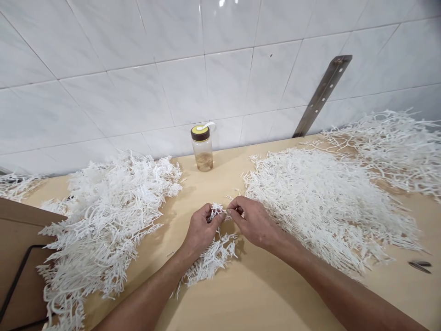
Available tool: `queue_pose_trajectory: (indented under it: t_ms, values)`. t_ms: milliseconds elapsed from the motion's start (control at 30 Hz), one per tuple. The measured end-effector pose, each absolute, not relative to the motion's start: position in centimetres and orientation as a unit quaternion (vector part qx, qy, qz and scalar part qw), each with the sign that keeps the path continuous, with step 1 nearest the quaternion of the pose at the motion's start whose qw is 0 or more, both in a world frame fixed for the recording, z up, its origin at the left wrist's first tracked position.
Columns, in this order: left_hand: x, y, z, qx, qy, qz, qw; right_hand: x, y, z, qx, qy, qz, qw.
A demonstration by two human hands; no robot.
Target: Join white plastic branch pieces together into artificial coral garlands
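A small white branching plastic sprig [216,211] is pinched between the thumb and fingers of my left hand [201,228]. My right hand [253,220] is closed in a pinch right beside that sprig, its thumb and forefinger tips together; whatever lies between them is too small to make out. Below the hands, a small bunch of white sprigs [215,262] lies on the table, partly hidden by my left wrist. A large heap of branching white sprigs [110,216] is at the left. To the right of my right hand spreads a heap of finer, short white pieces [324,202].
A clear bottle [203,149] with a dark and yellow lid stands by the tiled wall [227,78]. Bare white branched stems [396,147] lie far right. Dark slim metal pieces [419,266] rest near the right edge. A brown box [24,257] stands left; a metal bracket [322,96] leans behind.
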State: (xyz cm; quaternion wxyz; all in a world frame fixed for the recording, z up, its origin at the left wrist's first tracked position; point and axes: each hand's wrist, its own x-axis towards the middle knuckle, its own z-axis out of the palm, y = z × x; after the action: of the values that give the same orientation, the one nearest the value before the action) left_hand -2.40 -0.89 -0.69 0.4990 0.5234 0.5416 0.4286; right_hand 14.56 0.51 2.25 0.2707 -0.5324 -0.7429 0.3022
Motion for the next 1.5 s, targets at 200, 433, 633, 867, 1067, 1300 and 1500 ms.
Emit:
queue_pose_trajectory:
  t_ms: [200, 433, 633, 867, 1067, 1300, 1500]
  values:
    - [-2.5, -1.1, -0.3, 0.531, 0.549, 0.411, 0.498, 14.5, 0.4, 2.0, -0.526, -0.749, 0.289, 0.28]
    - [-2.4, -1.2, -0.2, 0.546, 0.534, 0.425, 0.486, 14.4, 0.5, 2.3, -0.526, -0.749, 0.294, 0.274]
    - [-2.5, -1.3, -0.4, 0.584, 0.558, 0.428, 0.405, 14.6, 0.5, 2.3, -0.515, -0.739, 0.334, 0.278]
    - [-2.5, -1.3, -0.5, 0.613, 0.546, 0.413, 0.394, 14.7, 0.4, 2.4, -0.512, -0.723, 0.377, 0.271]
    - [-2.3, -1.6, 0.0, 0.63, 0.557, 0.395, 0.37, 15.0, 0.5, 2.7, -0.514, -0.727, 0.382, 0.247]
    - [-2.4, -1.6, -0.2, 0.653, 0.551, 0.352, 0.382, 15.2, 0.6, 2.0, -0.524, -0.751, 0.331, 0.229]
    - [-2.3, -1.7, -0.5, 0.654, 0.555, 0.369, 0.358, 15.5, 0.5, 2.0, -0.526, -0.752, 0.338, 0.21]
